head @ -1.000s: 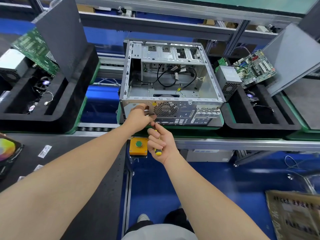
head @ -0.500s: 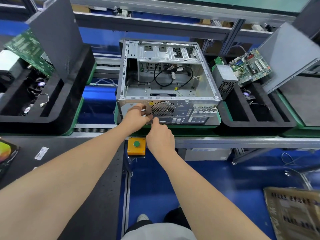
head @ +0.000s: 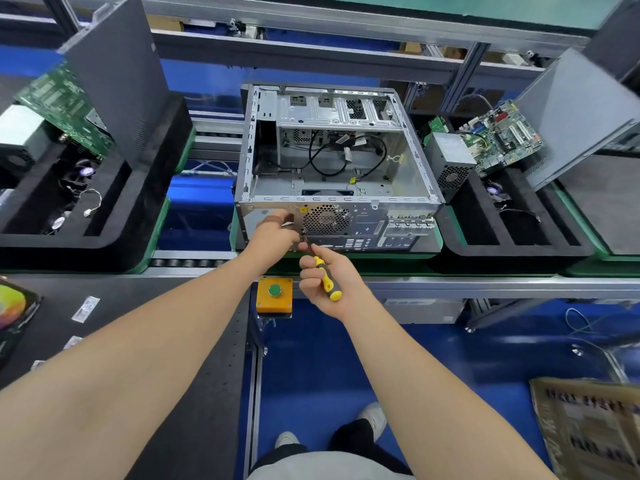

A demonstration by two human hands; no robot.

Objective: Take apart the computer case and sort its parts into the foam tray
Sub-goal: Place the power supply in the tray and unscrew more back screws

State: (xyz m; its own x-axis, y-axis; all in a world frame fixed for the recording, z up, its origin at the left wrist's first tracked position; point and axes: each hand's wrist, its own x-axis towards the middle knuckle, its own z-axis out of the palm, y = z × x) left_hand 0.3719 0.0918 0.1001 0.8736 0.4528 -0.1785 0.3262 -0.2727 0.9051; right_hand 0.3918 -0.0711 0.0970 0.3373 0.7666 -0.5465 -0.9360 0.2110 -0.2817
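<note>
**Head view, read left to right.** At 9 o'clock of the case, a black foam tray [head: 114,244] holds a circuit board, a grey panel and small fans. Your left hand [head: 273,233] rests on the case's rear panel, fingers bent at the 9 o'clock edge of the fan grille [head: 327,220]. Whether they pinch a screw cannot be told.

The computer case [head: 332,161] lies on its side at centre, open face up. Its rear panel faces you at 6 o'clock and its front is at 12. The rear panel's long side runs 9 to 3.

Your right hand [head: 341,289] is wrapped around the yellow-and-black screwdriver [head: 325,277]. Its long axis runs from 5 o'clock up to 11, with the tip at the rear panel beside your left fingers.

At 3 o'clock, a second foam tray [head: 485,252] carries a power supply [head: 448,161], a motherboard [head: 502,136] and a leaning side panel [head: 581,112].

**Judged progress:** well advanced. The cover, board and supply are out of the case, while cables and the fan behind the grille remain inside. The step in hand appears to be a rear-panel screw.
</note>
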